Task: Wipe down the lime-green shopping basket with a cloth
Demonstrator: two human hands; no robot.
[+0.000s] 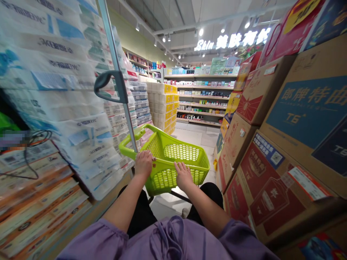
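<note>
A bright green plastic shopping cart (165, 168) with a lattice basket stands sideways right in front of my legs. My left hand (143, 164) is closed over the near rim, close to the foot of a metal pole (129, 124). Farther right on the same rim, the fingers of my right hand (184, 175) hook over the edge; its thumb is hidden. The basket's visible inside holds no goods. A dark grey loop handle (114, 86) is fixed partway up the pole.
Stacked tissue packs (92, 144) rise on the left, above orange-and-white boxes (40, 202). Cardboard cartons (271, 169) wall off the right side. Beyond the cart, a tiled aisle (189, 135) runs to shelves of small goods (203, 95). Yellow-and-white packs (164, 106) are piled along its left.
</note>
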